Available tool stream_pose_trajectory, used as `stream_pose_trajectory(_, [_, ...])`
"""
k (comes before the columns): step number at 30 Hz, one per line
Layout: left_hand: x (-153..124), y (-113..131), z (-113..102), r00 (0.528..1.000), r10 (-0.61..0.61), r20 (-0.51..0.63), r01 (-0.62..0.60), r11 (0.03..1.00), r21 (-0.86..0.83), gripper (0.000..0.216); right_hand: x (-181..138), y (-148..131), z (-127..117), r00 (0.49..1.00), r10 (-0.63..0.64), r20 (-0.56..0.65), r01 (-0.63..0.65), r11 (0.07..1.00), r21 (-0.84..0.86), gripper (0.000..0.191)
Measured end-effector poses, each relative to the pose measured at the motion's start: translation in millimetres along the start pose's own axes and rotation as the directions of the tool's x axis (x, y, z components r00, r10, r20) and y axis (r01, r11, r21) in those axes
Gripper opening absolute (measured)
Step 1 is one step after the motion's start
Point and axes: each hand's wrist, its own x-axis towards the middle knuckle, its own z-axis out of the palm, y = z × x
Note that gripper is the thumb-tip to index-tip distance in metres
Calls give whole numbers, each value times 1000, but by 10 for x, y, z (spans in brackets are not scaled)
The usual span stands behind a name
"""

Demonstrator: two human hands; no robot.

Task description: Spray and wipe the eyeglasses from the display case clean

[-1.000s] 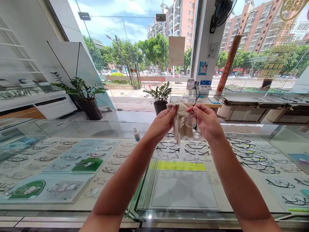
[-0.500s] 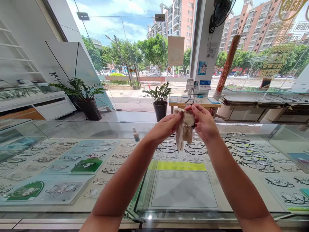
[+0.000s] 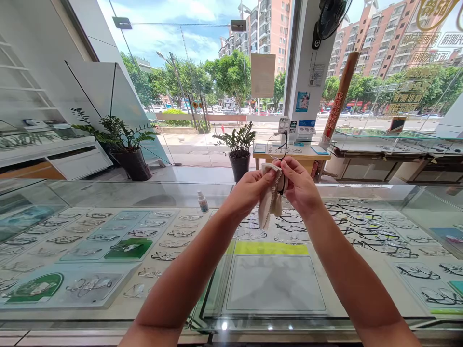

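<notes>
Above the glass display case, my left hand [image 3: 253,189] is closed on a beige cleaning cloth [image 3: 266,205] with a zigzag edge, which hangs down below the fingers. My right hand [image 3: 301,188] pinches a pair of eyeglasses [image 3: 286,147]. One lens points up above the fingers with its dark rim and temple showing. The lower part of the glasses lies against the cloth and is partly hidden by it and by my fingers. Both hands are close together, nearly touching.
A small spray bottle [image 3: 203,201] stands on the glass counter [image 3: 173,193] to the left. Rows of eyeglass frames [image 3: 376,236] lie inside the case, under the glass. A potted plant [image 3: 239,164] and a wooden display table [image 3: 294,159] are beyond the counter.
My right hand and the glasses have shifted slightly left and turned. The cloth now covers more of the lower lens, and its hanging end has swung left.
</notes>
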Motion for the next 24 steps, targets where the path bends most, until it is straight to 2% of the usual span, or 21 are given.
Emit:
stream_pose_trajectory(6, [-12, -45, 53, 996, 52, -74, -50, 998, 31, 47, -9, 37, 49, 1000, -25, -9, 25, 1000, -12, 32])
stream_pose_trajectory(12, [-42, -64, 91, 993, 90, -71, -82, 991, 105, 50, -16, 30, 70, 997, -1, -74, -6, 995, -103, 32])
stream_pose_trajectory(18, [-18, -135, 176, 982, 131, -135, -124, 991, 60, 53, -17, 57, 98, 995, 28, -95, -29, 1000, -7, 37])
stream_pose_trajectory(20, [-22, -125, 167, 987, 118, -113, -115, 993, 25, 52, -16, 48, 87, 997, 10, -82, -10, 1000, -5, 36])
stream_pose_trajectory(24, [-45, -58, 92, 993, 102, 50, -103, 994, 18, 48, -26, -12, 61, 998, -18, -60, 12, 996, -87, 34])
